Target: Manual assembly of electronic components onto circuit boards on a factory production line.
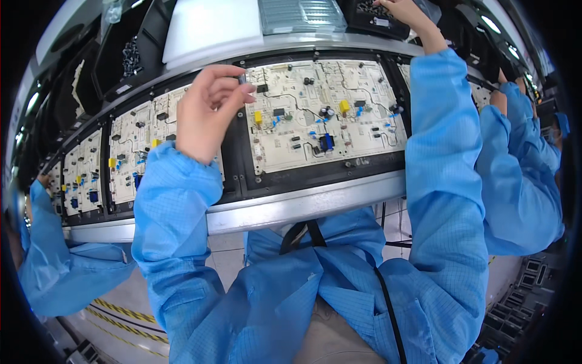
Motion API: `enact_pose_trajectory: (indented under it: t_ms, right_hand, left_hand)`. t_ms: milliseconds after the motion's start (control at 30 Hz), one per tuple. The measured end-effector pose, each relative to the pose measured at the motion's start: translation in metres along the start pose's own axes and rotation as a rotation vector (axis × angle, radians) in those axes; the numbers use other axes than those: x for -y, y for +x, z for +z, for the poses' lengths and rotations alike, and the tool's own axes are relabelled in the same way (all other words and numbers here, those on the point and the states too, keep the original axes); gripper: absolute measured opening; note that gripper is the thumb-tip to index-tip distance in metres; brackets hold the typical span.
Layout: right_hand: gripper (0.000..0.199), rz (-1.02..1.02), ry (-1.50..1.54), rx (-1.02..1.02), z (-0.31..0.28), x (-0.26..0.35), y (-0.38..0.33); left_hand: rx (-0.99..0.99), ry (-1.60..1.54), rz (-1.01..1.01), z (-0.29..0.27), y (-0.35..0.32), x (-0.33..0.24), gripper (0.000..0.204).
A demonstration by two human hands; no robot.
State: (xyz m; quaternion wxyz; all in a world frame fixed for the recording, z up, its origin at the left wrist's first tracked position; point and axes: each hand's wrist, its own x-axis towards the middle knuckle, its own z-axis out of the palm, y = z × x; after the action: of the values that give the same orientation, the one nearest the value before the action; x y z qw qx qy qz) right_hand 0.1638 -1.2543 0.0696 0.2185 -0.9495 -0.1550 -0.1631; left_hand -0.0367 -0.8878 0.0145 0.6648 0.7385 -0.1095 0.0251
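Note:
My left hand (209, 112) is raised over the left edge of a white circuit board (279, 155), its thumb and fingers pinching a small dark electronic component (242, 79). The board lies in a black frame and carries yellow block parts, a dark blue coil part (327, 142), small blue parts and black cylinders. At the top edge my right hand (415, 18) reaches into a black bin (388, 28) of small dark parts (368, 7). Its fingers are drawn together at the tips, partly cut off by the picture's edge; whatever they hold is hidden.
Along the metal rail (303, 200) sit more framed boards (124, 158). Beyond it are a white foam sheet (209, 30), a clear plastic tray (302, 17) and a black bin of dark parts (130, 57). Blue-sleeved co-workers (515, 176) work close on both sides.

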Motion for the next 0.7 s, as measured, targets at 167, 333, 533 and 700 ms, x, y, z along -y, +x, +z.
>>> enact_pose_trajectory:
  t_ms: [167,333,533,700]
  right_hand:
    - [0.023,0.208,0.687,-0.045,0.01,-0.065,-0.068]
    - [0.024,0.188,0.81,-0.058,0.029,-0.032,-0.108]
    - [0.021,0.225,0.925,-0.129,0.032,-0.027,-0.115]
    - [0.022,0.188,0.919,-0.151,0.037,-0.036,-0.113]
  left_hand:
    - [0.105,0.24,0.125,0.07,-0.004,-0.016,0.022]
    - [0.393,0.477,0.198,0.129,-0.008,-0.017,0.022]
    - [0.47,0.605,0.441,0.187,0.002,0.012,0.018]
    - [0.412,0.817,0.467,0.208,0.002,0.009,0.016]
